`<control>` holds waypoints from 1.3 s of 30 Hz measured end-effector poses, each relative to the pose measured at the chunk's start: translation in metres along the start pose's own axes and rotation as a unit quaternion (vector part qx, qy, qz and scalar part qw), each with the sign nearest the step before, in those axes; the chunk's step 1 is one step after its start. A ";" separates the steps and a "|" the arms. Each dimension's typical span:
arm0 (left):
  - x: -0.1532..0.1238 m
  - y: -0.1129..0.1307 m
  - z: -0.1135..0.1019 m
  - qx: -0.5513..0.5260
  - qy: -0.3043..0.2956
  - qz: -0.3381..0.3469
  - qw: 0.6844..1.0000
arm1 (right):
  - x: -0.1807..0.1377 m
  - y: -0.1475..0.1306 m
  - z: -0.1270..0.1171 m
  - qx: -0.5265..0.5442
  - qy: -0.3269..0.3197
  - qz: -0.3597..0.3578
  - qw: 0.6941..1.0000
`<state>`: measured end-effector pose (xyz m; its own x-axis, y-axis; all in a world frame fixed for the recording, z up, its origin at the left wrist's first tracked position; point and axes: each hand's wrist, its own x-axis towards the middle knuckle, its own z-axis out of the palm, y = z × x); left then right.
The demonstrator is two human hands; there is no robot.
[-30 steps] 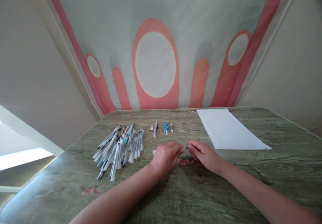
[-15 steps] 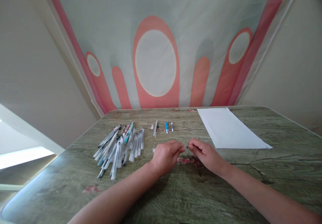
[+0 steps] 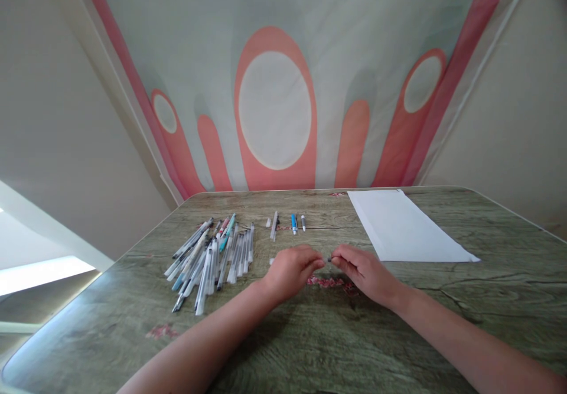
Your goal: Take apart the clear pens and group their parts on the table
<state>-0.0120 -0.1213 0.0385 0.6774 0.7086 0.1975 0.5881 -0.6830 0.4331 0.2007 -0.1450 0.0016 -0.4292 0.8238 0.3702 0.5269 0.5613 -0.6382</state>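
My left hand [image 3: 295, 271] is closed around a pen, mostly hidden in the fist; its pale, translucent end [image 3: 271, 261] peeks out on the left. Facing it, my right hand [image 3: 362, 271] pinches a small dark piece [image 3: 329, 259] between thumb and fingertips. A narrow gap separates the two hands, just above the table. I cannot tell whether the dark piece still joins the pen. Beyond the left hand lie a clear pen barrel [image 3: 274, 226], a small pale piece [image 3: 268, 222], a blue pen part [image 3: 293, 224] and a short grey-and-white piece [image 3: 303, 222].
To the left, a loose heap of pens [image 3: 212, 261], mostly clear and white with a teal one among them, spreads over the wood-grain table [image 3: 443, 335]. A white paper sheet [image 3: 405, 228] lies at the right rear. Behind the table hangs a pink-and-grey patterned backdrop [image 3: 274, 104].
The left hand has shifted very slightly left, leaving a slightly wider gap between the hands. The right hand and the things on the table stay about the same.
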 end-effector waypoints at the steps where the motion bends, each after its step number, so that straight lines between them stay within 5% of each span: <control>1: -0.001 0.001 0.001 0.022 0.012 0.009 1.000 | 0.001 0.000 0.000 0.034 -0.014 0.026 0.999; 5: -0.004 0.003 0.004 0.100 0.033 0.030 0.994 | 0.002 0.001 0.002 0.120 -0.066 0.093 0.986; 11: -0.003 0.003 0.006 0.169 0.056 0.051 0.983 | 0.002 -0.003 0.001 0.077 -0.023 0.078 0.994; 17: -0.002 0.001 0.007 0.110 0.048 0.038 0.992 | 0.001 -0.004 0.000 0.019 0.003 0.020 1.000; 39: -0.003 -0.003 0.006 0.047 0.032 0.028 0.998 | 0.000 0.000 0.001 0.003 0.003 0.008 1.000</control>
<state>-0.0125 -0.1223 0.0312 0.6829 0.6762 0.2764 0.5909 -0.7338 0.3352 0.1997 -0.1447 0.0009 -0.4160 0.8332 0.3643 0.5295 0.5476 -0.6479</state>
